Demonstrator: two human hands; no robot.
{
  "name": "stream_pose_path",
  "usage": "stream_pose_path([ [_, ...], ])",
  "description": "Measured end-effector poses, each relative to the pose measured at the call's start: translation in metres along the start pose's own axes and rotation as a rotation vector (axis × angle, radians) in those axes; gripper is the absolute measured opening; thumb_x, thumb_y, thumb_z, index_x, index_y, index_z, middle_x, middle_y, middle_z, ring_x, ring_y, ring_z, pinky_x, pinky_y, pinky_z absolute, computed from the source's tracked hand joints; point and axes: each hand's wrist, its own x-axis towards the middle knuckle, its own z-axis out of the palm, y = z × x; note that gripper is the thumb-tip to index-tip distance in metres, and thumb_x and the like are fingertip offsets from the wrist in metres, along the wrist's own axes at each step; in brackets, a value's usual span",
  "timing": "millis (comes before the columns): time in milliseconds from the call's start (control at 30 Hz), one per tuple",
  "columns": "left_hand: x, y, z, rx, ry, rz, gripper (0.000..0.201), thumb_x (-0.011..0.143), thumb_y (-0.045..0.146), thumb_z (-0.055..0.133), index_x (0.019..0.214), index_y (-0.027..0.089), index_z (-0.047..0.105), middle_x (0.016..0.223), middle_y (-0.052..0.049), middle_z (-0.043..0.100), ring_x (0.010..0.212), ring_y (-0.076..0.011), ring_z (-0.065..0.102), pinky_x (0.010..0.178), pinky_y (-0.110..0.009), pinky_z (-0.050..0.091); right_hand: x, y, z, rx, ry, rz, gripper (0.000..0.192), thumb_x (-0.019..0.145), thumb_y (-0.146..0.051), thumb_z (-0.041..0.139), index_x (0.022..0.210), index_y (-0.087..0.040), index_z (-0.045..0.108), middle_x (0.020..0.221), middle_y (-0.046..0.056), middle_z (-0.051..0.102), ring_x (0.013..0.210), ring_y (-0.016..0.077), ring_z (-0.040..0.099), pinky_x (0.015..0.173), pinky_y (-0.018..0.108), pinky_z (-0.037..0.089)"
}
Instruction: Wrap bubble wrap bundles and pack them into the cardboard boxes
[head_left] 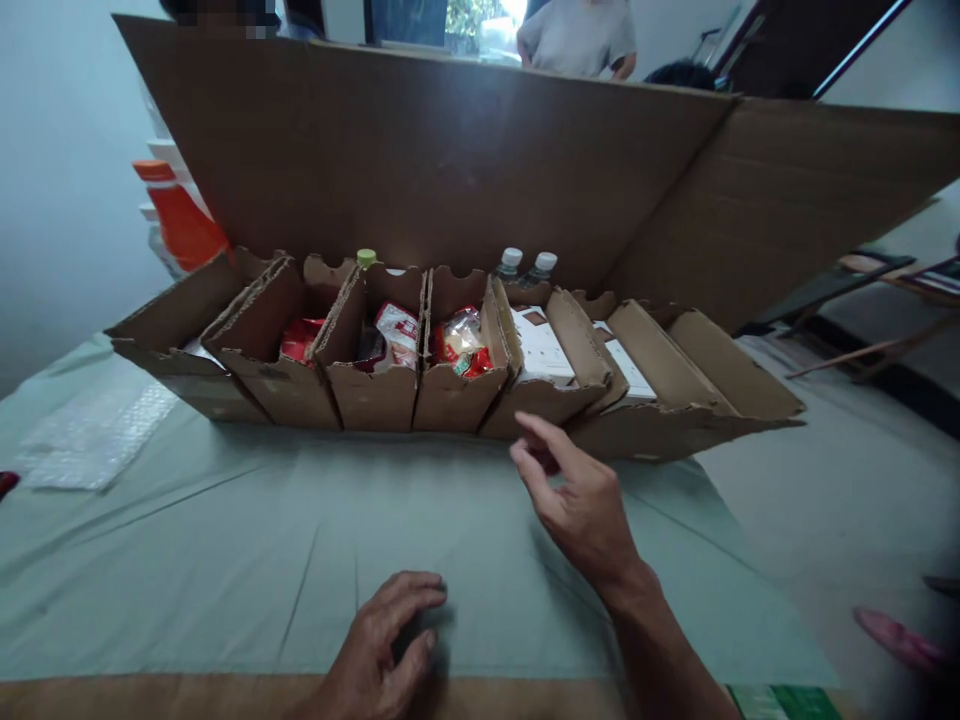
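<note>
Holds bare right hand [581,500] and left hand [381,640] half-curled, empty; faces brown lidless cardboard bins [454,402], 12 o'clock (rowed, presumably separating contents).

Indoor room, exact type undetermined: pale wall [60,200] at left, bright window [480,25] at top centre, cloth-covered desk [225,570] across the lower frame.
</note>
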Motion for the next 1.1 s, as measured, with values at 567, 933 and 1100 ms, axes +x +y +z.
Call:
stream_pose_path([
  [567, -0.022, 0.012, -0.066, 0.102, 0.345, 0.005, 0.021, 0.097, 0.022, 0.058, 0.109, 0.026, 0.074, 0.118, -0.007, 0.077, 0.112, -0.0233, 0.073, 0.095, -0.036, 0.06, -0.094, -0.034, -0.064, -0.146, -0.184, -0.196, 0.02, 0.097, -0.026, 0.053, 0.094, -0.026, 0.074, 0.083, 0.001, 0.079, 0.068, 0.0181, 0.071, 0.065, 0.029, 0.053],
  [933, -0.002, 0.034, -0.014, 0.008, 0.029, -0.012, 0.085, 0.086, 0.03, 0.068, 0.161, 0.029, 0.029, 0.164, -0.014, 0.039, 0.15, -0.0384, 0.04, 0.121, -0.062, 0.037, -0.248, 0.035, -0.075, 0.081, 0.162, 0.485, 0.052, 0.084, -0.052, 0.072, 0.126, -0.023, 0.065, 0.119, 0.012, 0.075, 0.108, 0.0303, 0.072, 0.089, 0.039, 0.06],
  [1100, 0.011, 0.024, -0.002, 0.006, 0.191, -0.03, 0.068, 0.087, 0.029, 0.064, 0.152, 0.021, 0.043, 0.149, -0.017, 0.055, 0.141, -0.0364, 0.05, 0.116, -0.057, 0.045, -0.206, 0.032, -0.024, 0.179, 0.135, 0.533, 0.041, 0.084, -0.054, 0.067, 0.113, -0.023, 0.063, 0.108, 0.011, 0.076, 0.101, 0.029, 0.072, 0.089, 0.041, 0.058],
])
